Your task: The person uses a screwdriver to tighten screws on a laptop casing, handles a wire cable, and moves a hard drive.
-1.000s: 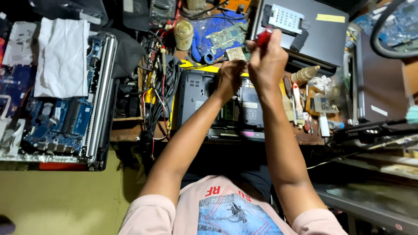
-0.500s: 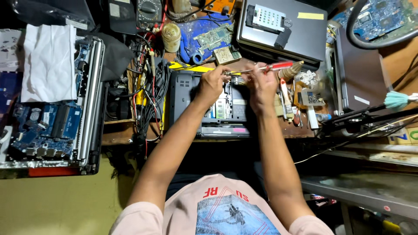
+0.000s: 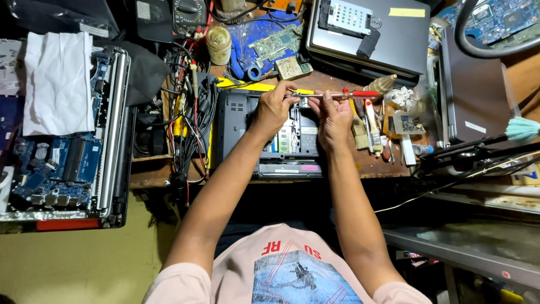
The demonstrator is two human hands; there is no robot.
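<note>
At centre frame, my left hand (image 3: 274,110) is pinching the screwdriver (image 3: 332,95) shaft to steady its tip, while my right hand (image 3: 334,115) is closing its grip near the red handle, above the opened laptop (image 3: 270,141).

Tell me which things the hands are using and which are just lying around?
In use:
left hand
right hand
red-handled screwdriver
opened laptop

Lying about:
white cloth
tape roll
closed grey laptop
brush
</note>
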